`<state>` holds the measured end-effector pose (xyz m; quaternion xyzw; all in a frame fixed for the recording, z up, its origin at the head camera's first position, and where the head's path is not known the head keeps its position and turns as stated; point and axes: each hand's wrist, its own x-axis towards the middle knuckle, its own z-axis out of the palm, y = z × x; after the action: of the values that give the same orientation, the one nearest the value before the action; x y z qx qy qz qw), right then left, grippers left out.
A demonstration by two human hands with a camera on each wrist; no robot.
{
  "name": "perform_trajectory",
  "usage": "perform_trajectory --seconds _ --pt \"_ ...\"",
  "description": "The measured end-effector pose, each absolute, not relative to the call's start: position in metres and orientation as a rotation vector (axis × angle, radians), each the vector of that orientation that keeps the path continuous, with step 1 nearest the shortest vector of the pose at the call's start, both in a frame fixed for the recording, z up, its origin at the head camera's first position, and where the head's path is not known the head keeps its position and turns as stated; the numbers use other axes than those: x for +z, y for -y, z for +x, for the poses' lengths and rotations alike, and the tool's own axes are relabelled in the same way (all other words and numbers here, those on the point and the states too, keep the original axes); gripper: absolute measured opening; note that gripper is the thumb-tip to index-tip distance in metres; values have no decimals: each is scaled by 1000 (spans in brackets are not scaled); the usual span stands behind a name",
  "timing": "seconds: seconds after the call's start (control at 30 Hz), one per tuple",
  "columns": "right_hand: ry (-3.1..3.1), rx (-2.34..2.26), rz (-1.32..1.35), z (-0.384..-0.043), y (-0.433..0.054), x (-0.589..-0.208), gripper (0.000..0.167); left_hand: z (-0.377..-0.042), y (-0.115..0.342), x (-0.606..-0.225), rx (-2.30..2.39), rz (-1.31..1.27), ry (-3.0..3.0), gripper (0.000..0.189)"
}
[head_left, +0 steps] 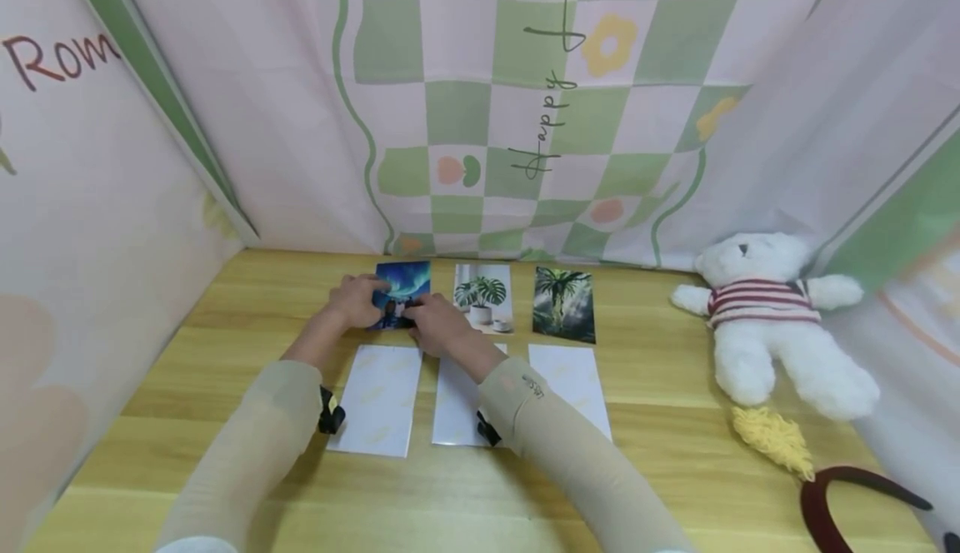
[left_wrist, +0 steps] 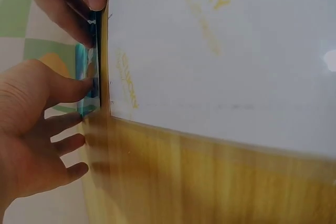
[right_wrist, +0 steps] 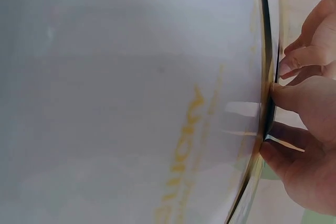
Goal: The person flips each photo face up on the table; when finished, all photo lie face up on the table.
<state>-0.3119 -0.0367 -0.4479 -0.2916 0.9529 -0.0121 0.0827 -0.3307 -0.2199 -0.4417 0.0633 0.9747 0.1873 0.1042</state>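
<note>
White cards (head_left: pixel 375 403) lie midway up the table (head_left: pixel 217 370). Past them, near its back edge, the right hand (head_left: pixel 441 324) pinches a blue picture's (head_left: pixel 408 274) right side; the left hand (head_left: pixel 357 301) pinches its left. It looks light, bendy, maybe slippery, so hold its edges gently.

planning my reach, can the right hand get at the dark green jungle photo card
Likely yes: the right hand is at the blue aurora photo card, but only the flat white potted-plant photo lies between it and the jungle card.
</note>
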Motion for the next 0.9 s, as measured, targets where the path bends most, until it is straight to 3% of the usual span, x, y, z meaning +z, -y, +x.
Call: perform_trajectory --seconds 0.53,0.9 --pt "-2773 -195 -907 -311 29 -444 46 -330 206 -434 362 161 -2880 58" --pt "-2850 -563 -937 -294 -16 -420 52 -327 184 -425 292 264 -2960 63"
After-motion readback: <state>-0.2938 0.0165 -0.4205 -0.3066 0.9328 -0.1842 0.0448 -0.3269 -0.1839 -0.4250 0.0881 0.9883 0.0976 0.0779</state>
